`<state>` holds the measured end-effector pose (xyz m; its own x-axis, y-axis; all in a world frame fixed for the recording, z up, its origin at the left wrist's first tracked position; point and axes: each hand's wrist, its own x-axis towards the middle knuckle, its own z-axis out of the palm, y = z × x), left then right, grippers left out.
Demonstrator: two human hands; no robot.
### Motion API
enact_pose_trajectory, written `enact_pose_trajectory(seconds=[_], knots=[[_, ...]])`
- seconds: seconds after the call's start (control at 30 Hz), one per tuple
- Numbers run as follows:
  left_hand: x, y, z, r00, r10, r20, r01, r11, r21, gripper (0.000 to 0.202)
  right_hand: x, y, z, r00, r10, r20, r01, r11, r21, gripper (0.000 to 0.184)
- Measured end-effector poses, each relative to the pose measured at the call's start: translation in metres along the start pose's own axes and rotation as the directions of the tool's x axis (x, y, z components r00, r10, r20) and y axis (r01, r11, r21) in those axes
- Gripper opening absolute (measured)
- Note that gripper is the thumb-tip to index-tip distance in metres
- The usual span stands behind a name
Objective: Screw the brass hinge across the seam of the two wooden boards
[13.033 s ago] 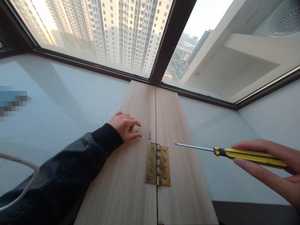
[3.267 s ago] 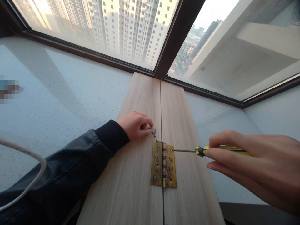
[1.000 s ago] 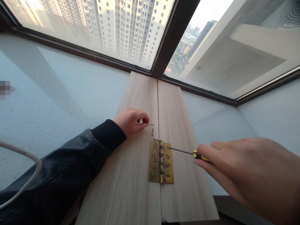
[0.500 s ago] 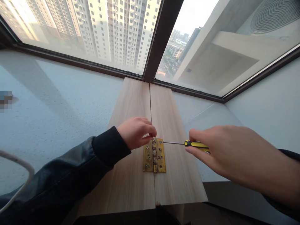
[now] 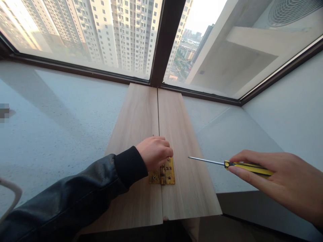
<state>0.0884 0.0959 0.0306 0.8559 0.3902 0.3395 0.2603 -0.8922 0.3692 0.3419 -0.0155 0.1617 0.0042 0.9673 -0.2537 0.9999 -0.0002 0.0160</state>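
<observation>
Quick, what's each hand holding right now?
Left hand: curled shut over the hinge; contents hidden.
Right hand: holding the screwdriver.

The left sleeve is seen as glossy black, seemingly leather, and is finished by a matte black cuff.

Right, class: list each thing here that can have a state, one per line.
boards: flat, side by side
hinge: open flat across both, partly covered
left hand: fingers curled, resting on hinge
screwdriver: held level, tip clear of hinge
right hand: shut on screwdriver
</observation>
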Motion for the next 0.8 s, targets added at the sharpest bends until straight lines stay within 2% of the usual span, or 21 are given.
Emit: enact_pose_trajectory(seconds=[0.17, 0.27, 0.33, 0.43, 0.57, 0.8], knots=[[0.002, 0.002, 0.004, 1.0, 0.02, 0.015, -0.02, 1.0, 0.013, 0.015, -0.001, 0.0, 0.005, 0.993, -0.072, -0.09, 0.076, 0.996, 0.041, 0.029], [0.004, 0.004, 0.007, 1.0, 0.023, 0.015, -0.023, 0.999, -0.04, 0.013, -0.002, -0.002, 0.001, 0.969, -0.168, -0.182, 0.174, 0.985, 0.013, 0.02], [0.004, 0.005, 0.008, 1.0, -0.019, 0.006, 0.02, 0.996, -0.087, 0.014, 0.0, -0.006, -0.002, 0.945, -0.252, -0.21, 0.261, 0.965, 0.012, 0.017], [0.004, 0.007, 0.007, 0.996, -0.087, -0.02, 0.084, 0.988, -0.132, 0.023, 0.009, -0.018, -0.008, 0.908, -0.365, -0.207, 0.371, 0.928, -0.008, 0.015], [0.004, 0.008, 0.007, 0.996, -0.085, -0.028, 0.08, 0.985, -0.153, 0.024, 0.02, -0.03, -0.014, 0.875, -0.45, -0.177, 0.435, 0.892, -0.12, 0.018], [0.004, 0.007, 0.008, 0.996, -0.084, -0.027, 0.079, 0.986, -0.144, 0.022, 0.027, -0.031, -0.013, 0.873, -0.47, -0.13, 0.443, 0.876, -0.193, 0.023]])
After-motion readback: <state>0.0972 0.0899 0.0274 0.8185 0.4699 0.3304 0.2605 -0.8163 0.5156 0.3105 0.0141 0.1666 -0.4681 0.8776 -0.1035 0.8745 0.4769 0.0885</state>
